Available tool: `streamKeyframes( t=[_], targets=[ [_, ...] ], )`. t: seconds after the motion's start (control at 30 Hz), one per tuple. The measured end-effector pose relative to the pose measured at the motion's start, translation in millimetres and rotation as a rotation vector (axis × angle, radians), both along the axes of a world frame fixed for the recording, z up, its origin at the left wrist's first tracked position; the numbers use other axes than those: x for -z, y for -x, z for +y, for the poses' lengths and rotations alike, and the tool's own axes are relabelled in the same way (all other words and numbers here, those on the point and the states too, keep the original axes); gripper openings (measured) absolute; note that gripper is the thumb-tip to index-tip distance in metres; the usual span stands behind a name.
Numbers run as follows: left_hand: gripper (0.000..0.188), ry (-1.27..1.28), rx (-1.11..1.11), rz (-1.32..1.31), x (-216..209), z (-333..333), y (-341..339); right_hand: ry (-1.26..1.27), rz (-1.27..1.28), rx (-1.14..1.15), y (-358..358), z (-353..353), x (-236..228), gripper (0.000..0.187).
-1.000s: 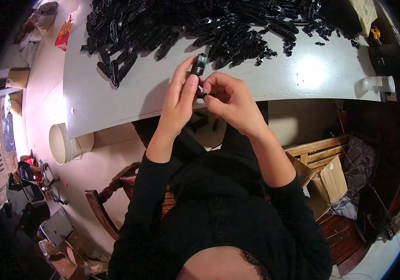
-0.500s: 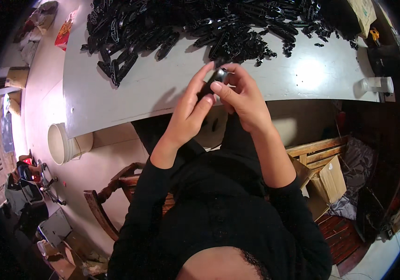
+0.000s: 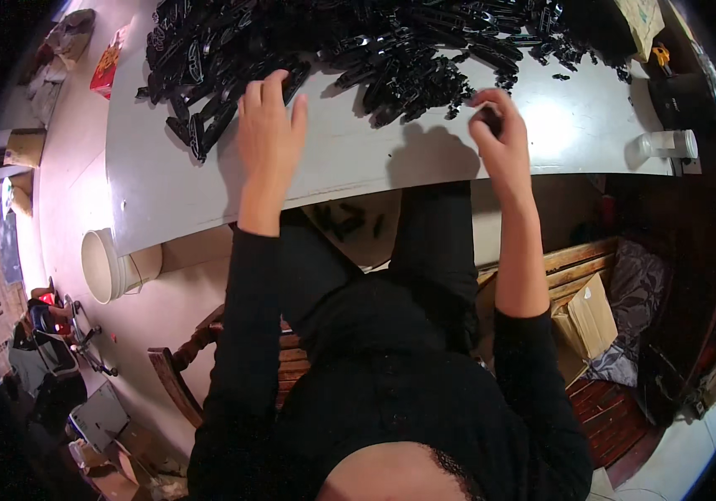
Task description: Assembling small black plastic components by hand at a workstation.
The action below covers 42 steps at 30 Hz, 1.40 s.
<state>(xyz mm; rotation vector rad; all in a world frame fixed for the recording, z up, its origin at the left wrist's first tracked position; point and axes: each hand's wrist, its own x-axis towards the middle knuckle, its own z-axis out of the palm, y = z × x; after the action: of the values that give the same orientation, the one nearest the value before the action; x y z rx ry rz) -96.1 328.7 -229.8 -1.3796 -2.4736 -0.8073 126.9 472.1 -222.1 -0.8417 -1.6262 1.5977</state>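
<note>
A large heap of black plastic parts (image 3: 233, 50), mostly long and narrow with shiny faces, covers the far side of the white table (image 3: 333, 167). My left hand (image 3: 270, 134) is at the near edge of this heap, palm down, thumb spread from the fingers, which touch or nearly touch the long parts. My right hand (image 3: 508, 146) hovers to the right of a cluster of smaller black pieces (image 3: 429, 88). Its thumb and fingers are curled round something dark that I cannot make out.
A clear plastic cup (image 3: 667, 146) lies on its side at the table's right end. White buckets (image 3: 107, 263) stand on the floor to the left. A wooden chair (image 3: 178, 367) is at my left, and a wooden bench (image 3: 592, 259) with an open cardboard box (image 3: 588, 321) at my right.
My hands have parted from the dark piece they held together. The left has gone forward and left to the heap, the right off to the right. The piece no longer shows plainly.
</note>
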Motion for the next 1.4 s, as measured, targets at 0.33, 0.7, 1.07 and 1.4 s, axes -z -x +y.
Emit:
streamKeyframes(
  t=[0.33, 0.7, 1.07, 1.4],
  targets=[
    [0.031, 0.204, -0.042, 0.198, 1.7, -0.9, 0.9, 0.28, -0.158, -0.097, -9.7, -3.1, 8.7, 0.015],
    [0.037, -0.324, 0.317, -1.334, -25.0, -22.4, -61.1, 0.494, 0.096, -0.212, -1.8, -56.6, -17.3, 0.015],
    [0.054, -0.35, 0.491, -1.097, -26.4, -24.5, -89.9, 0.519, 0.128, -0.171, 23.4, -86.7, -34.2, 0.009],
    [0.055, -0.175, 0.658, -1.091, -30.5, -31.4, -82.6, -0.04, -0.049, -0.308, 21.2, -78.3, -33.2, 0.019]
  ],
)
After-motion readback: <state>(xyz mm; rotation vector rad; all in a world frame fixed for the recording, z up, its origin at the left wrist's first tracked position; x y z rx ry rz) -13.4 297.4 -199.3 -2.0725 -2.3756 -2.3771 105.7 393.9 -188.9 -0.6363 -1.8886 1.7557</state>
